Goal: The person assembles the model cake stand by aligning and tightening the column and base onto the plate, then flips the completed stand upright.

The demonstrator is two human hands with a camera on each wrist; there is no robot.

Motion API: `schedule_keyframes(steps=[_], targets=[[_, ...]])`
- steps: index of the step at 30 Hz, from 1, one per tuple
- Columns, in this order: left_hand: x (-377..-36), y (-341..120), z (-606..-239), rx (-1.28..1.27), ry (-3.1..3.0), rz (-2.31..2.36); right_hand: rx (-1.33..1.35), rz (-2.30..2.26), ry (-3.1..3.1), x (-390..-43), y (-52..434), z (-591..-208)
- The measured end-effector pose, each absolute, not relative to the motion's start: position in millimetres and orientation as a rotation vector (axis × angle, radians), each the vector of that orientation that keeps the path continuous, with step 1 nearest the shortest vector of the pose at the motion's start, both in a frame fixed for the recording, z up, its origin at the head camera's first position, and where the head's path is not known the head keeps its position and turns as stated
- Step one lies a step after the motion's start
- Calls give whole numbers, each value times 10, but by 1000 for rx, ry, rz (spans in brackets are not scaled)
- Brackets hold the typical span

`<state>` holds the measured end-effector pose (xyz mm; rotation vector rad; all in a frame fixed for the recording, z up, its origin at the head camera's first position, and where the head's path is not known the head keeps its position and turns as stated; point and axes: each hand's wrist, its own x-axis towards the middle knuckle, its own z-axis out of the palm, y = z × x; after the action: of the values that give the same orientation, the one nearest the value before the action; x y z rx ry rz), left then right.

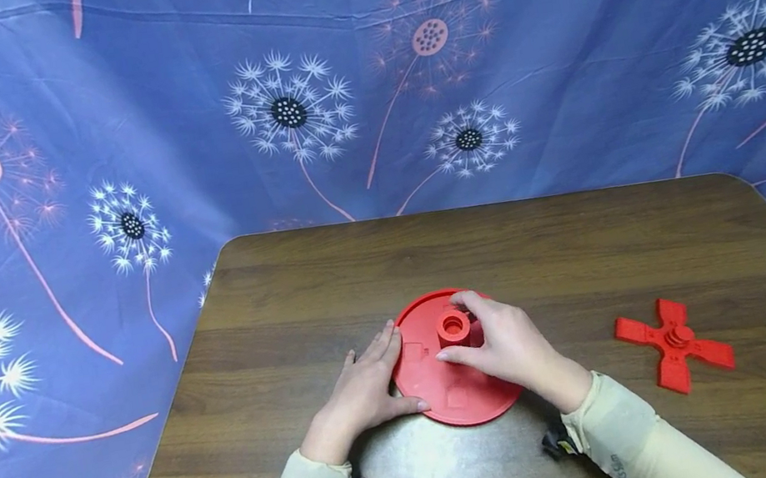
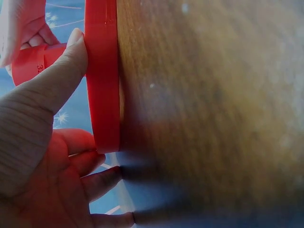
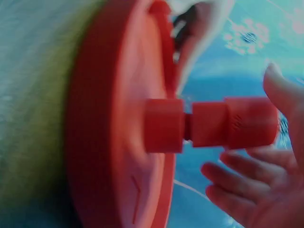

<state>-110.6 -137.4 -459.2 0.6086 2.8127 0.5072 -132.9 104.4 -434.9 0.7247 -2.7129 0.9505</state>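
Observation:
A round red base (image 1: 439,394) with a raised rim lies flat on the table. From its middle stands a stepped red post (image 1: 454,330) with a hollow top; a narrow neck shows partway up in the right wrist view. My left hand (image 1: 357,391) holds the base at its left edge, thumb (image 2: 71,61) at the near rim and fingers along the far side. Around the post's upper part, my right hand (image 1: 514,340) is spread, thumb and fingers on opposite sides; a gap shows between the fingers (image 3: 237,183) and the post (image 3: 251,121).
To the right on the wooden table (image 1: 544,246) lies a red cross-shaped piece (image 1: 677,337) with four flat arms and a round threaded-looking stub at its centre. A blue cloth (image 1: 371,165) with dandelion prints hangs behind and left of the table.

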Motion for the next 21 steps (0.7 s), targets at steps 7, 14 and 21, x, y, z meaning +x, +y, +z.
schedule_keyframes(steps=[7, 14, 21], targets=[[-1099, -1376, -4585, 596, 2808, 506, 978, 1504, -2714, -1416, 1161, -4350], [-1101, -1373, -4592, 595, 2806, 500, 981, 1582, -2689, -1455, 1190, -4368], [-1102, -1371, -4591, 593, 2804, 502, 807, 1382, -2664, -1408, 1115, -4398]])
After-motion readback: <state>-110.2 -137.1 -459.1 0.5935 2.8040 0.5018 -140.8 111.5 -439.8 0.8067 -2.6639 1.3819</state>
